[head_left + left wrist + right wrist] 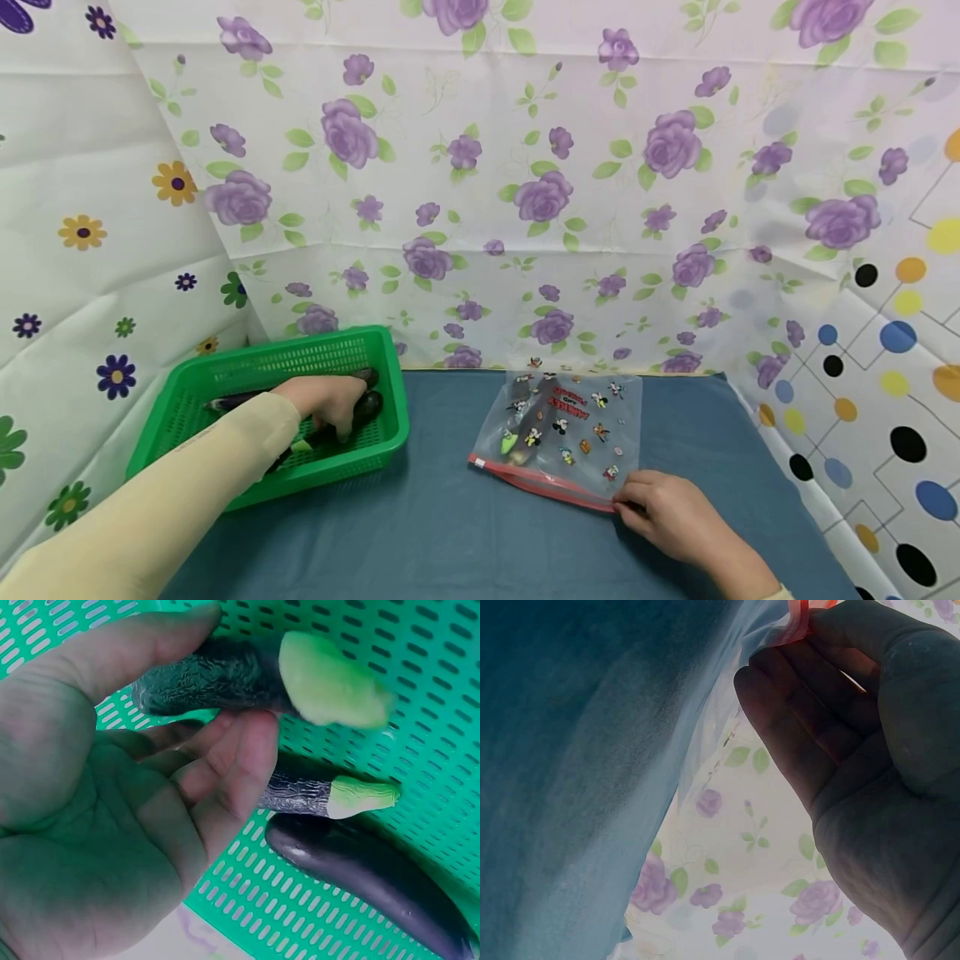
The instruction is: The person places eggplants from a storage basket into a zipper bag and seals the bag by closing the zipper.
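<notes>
My left hand (335,404) is down inside the green perforated basket (399,408) at the left. In the left wrist view, its thumb and fingers pinch a dark eggplant (225,679) with a light green cap. Below that lie a second green-capped eggplant (296,787) and a smooth dark purple one (375,870). On the right, my right hand (667,515) pinches the corner of a clear zip bag (600,417) printed with cartoon figures, at its red zip edge (799,619). Inside the bag, seen dimly through the plastic, is a dark eggplant (536,417) with a green end.
A blue cloth (435,533) covers the table. Flowered sheeting (487,208) stands along the back, with more patterned sheeting (892,400) at the right and on the left. The white zip slider (478,462) sits at the bag's left corner.
</notes>
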{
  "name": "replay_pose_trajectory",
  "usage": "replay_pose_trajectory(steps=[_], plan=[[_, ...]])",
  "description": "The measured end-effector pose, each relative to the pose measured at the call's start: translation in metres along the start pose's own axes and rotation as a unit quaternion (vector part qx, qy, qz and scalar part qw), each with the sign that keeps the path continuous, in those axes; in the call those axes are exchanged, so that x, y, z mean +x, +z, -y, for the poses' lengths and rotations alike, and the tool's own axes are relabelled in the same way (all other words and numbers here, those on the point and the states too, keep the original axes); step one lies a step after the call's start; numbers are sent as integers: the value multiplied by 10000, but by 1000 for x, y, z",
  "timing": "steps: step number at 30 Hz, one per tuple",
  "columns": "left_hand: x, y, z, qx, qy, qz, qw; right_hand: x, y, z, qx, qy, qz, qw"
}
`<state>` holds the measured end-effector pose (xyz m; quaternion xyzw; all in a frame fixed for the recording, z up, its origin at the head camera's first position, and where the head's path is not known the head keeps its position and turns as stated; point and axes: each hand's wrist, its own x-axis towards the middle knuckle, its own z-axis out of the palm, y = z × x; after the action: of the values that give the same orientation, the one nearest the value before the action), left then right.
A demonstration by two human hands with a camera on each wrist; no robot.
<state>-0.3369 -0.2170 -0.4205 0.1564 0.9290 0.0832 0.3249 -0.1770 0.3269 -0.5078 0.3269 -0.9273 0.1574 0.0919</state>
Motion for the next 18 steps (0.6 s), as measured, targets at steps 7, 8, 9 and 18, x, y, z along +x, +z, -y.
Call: replay_pose_trajectory(steps=[7, 8, 9, 18], plan=[[-4, -4, 4, 113, 130, 58, 9998, 0, 0, 0, -47, 14, -69, 10000], [-4, -5, 5, 115, 179, 37, 9998, 0, 0, 0, -44, 6, -76, 10000], [-4, -6, 6, 115, 249, 13, 9996, 0, 0, 0, -47, 3, -80, 10000], [-15, -10, 17, -88, 665, -307, 9973, 0, 0, 0, -52, 20, -64, 10000]])
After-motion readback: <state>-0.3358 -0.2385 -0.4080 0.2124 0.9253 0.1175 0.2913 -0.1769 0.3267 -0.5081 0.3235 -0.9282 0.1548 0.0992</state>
